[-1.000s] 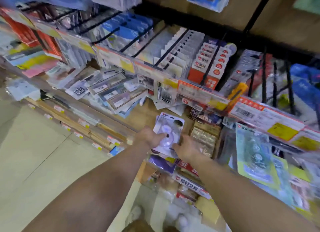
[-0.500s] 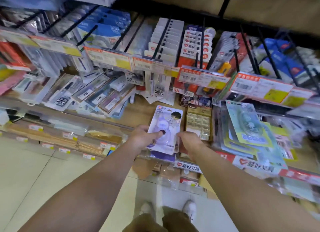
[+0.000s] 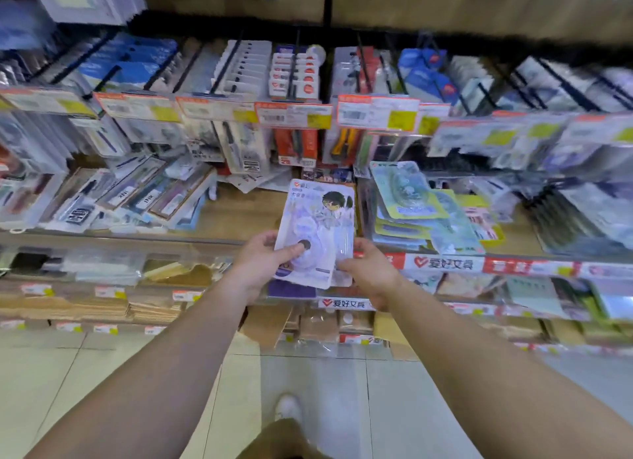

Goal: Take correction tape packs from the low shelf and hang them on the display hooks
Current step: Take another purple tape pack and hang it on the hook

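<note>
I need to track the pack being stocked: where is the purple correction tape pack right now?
In the head view, centre frame: the purple correction tape pack is held upright between the left hand and right hand, above the low shelf's edge.

- Pack (image 3: 317, 232): pale lilac card with a cartoon figure at top right and a clear blister, upright, tilted slightly right, gripped at its lower edge between both hands.
- Hooks (image 3: 294, 68): black rods well above the hands, already carrying goods.
</note>
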The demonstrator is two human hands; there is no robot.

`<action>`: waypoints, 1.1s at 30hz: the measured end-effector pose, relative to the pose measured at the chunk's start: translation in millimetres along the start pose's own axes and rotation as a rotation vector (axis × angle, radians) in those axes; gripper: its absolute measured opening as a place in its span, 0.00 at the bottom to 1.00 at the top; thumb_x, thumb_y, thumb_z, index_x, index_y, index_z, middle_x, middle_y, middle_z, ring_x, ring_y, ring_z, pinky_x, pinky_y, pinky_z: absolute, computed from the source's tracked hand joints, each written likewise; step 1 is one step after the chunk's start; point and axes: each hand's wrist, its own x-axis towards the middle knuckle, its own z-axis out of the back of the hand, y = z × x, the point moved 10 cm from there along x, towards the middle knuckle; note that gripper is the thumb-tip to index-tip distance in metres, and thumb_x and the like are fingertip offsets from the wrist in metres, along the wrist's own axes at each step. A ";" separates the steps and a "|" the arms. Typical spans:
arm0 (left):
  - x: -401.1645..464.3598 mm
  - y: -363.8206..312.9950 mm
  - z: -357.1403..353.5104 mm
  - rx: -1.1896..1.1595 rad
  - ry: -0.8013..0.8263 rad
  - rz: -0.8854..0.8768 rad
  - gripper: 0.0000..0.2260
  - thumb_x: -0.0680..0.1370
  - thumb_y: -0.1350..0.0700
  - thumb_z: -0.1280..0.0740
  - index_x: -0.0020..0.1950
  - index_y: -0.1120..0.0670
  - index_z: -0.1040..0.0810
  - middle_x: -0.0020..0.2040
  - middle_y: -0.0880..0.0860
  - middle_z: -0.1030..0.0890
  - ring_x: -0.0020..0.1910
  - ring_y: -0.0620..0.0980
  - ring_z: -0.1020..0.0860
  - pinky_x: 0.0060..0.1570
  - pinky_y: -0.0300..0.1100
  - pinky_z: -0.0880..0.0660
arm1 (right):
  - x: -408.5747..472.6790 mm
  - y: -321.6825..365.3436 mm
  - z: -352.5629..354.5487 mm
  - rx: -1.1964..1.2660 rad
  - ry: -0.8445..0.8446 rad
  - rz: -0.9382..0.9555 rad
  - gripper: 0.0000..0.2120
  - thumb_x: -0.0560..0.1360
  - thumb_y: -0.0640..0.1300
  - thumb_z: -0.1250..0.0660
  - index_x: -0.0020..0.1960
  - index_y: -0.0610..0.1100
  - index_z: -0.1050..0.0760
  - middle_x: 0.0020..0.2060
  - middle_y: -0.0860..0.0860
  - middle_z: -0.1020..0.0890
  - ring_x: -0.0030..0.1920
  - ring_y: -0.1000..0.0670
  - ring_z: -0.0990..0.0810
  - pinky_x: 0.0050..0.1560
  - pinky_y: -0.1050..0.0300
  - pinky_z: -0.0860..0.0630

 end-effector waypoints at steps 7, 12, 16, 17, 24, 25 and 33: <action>-78.0 -28.4 -86.7 -0.042 0.075 -0.108 0.15 0.73 0.59 0.24 0.54 0.50 0.26 0.48 0.54 0.15 0.46 0.56 0.17 0.44 0.50 0.20 | -84.7 -16.5 91.7 0.153 -0.080 0.133 0.18 0.74 0.43 0.27 0.60 0.49 0.29 0.55 0.46 0.18 0.55 0.42 0.18 0.60 0.39 0.22; -137.0 -59.6 -178.3 0.018 0.196 -0.223 0.22 0.69 0.51 0.21 0.58 0.53 0.26 0.50 0.56 0.15 0.47 0.57 0.17 0.49 0.53 0.22 | -157.8 -30.6 181.2 0.264 -0.196 0.224 0.16 0.75 0.44 0.27 0.59 0.47 0.29 0.51 0.43 0.16 0.46 0.45 0.18 0.44 0.51 0.23; -170.6 -91.3 -246.7 0.052 0.246 -0.293 0.20 0.74 0.51 0.24 0.59 0.53 0.29 0.49 0.56 0.18 0.38 0.52 0.21 0.41 0.50 0.20 | -212.7 -34.0 263.6 0.258 -0.348 0.293 0.12 0.75 0.44 0.27 0.53 0.50 0.28 0.54 0.41 0.17 0.49 0.43 0.18 0.44 0.48 0.25; -176.3 -97.0 -262.6 0.036 0.261 -0.284 0.19 0.76 0.52 0.26 0.61 0.53 0.30 0.47 0.56 0.20 0.37 0.51 0.22 0.42 0.51 0.20 | -226.0 -32.8 282.3 0.261 -0.382 0.306 0.12 0.75 0.44 0.27 0.54 0.48 0.28 0.53 0.43 0.17 0.48 0.44 0.18 0.44 0.47 0.24; -206.2 -155.4 -353.0 -0.003 0.347 -0.388 0.23 0.75 0.51 0.25 0.65 0.55 0.30 0.58 0.58 0.20 0.42 0.52 0.21 0.44 0.52 0.22 | -291.9 -19.3 384.3 0.281 -0.561 0.410 0.12 0.78 0.43 0.30 0.60 0.42 0.25 0.50 0.45 0.17 0.44 0.47 0.20 0.40 0.54 0.25; -209.8 -163.0 -363.7 -0.013 0.361 -0.398 0.24 0.75 0.51 0.25 0.66 0.55 0.31 0.58 0.58 0.20 0.42 0.52 0.21 0.45 0.52 0.22 | -296.1 -17.1 396.0 0.290 -0.571 0.420 0.11 0.78 0.43 0.31 0.60 0.42 0.24 0.51 0.45 0.17 0.44 0.47 0.20 0.40 0.55 0.26; -201.3 -230.1 -442.2 -0.063 0.408 -0.505 0.22 0.74 0.53 0.25 0.64 0.55 0.28 0.53 0.54 0.18 0.41 0.52 0.20 0.38 0.48 0.22 | -299.5 25.7 482.2 0.269 -0.660 0.488 0.08 0.79 0.44 0.32 0.57 0.44 0.23 0.47 0.48 0.16 0.41 0.51 0.19 0.35 0.60 0.26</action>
